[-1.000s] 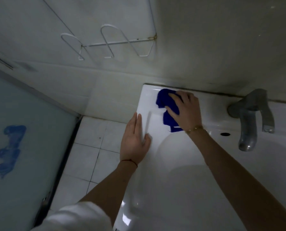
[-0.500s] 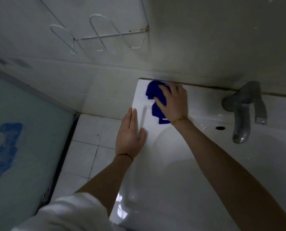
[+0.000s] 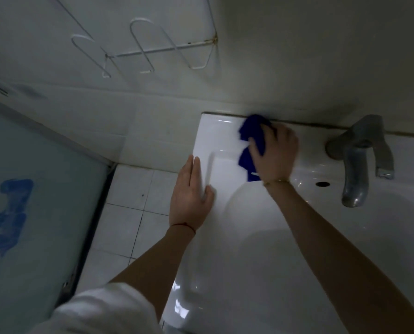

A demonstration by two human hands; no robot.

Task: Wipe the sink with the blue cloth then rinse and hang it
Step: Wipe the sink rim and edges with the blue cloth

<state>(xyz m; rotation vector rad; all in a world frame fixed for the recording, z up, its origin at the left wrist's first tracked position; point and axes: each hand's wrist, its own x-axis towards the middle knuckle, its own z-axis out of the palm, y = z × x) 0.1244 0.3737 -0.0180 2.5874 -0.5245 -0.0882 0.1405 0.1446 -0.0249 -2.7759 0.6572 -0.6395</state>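
Two bare hands work at a glossy white ceramic sink fixed against a pale wall. The right hand lies on top of a crumpled deep-blue cloth, pressing it onto the flat far-left ledge of the sink, close to the dark seam where the ledge meets the wall. Its fingers are slightly blurred but appear bent over the cloth, holding it down; blue folds stick out on the far and left sides of the hand. A thin gold bracelet circles that wrist. The left hand rests flat on the sink's left rim, fingers straight and together, thumb spread toward the basin, holding nothing; a thin red thread runs around its wrist, and a white sleeve shows at the near edge. To the right of the cloth stands a dull grey metal tap, with a small dark overflow hole just beside its spout. A white wire rack hangs on the wall above and to the left. White floor tiles lie left of the sink, next to a frosted glass panel bearing a blue smudge.
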